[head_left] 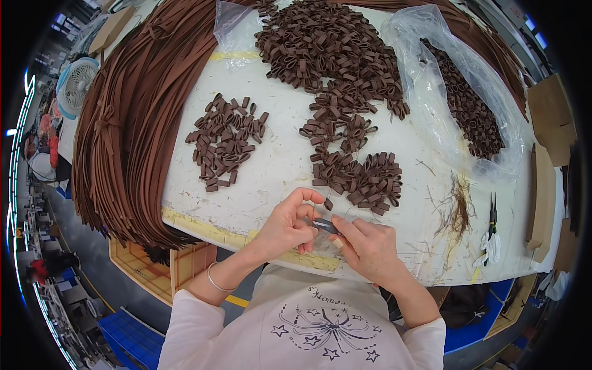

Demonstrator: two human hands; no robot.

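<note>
My left hand (290, 223) is closed near the table's front edge, its fingers curled and pinching what looks like a fine dark thread. Just off its index fingertip is a small brown strap loop (328, 203). Facing it, my right hand (370, 248) grips small grey thread snips (325, 226), whose tip reaches in among the left fingers. Those fingers partly hide the snips' tip and the thread. Right beyond my hands lies a cluster of finished-looking brown loops (364, 179), which runs back into a large heap (333, 49).
A smaller loop pile (225, 142) lies left of centre. Long brown strips (132, 123) drape over the table's left side. At right are a clear plastic bag (425, 80) of loops, thread scraps (459, 203) and black-handled pliers (492, 222). Cardboard (542, 197) stands along the right edge.
</note>
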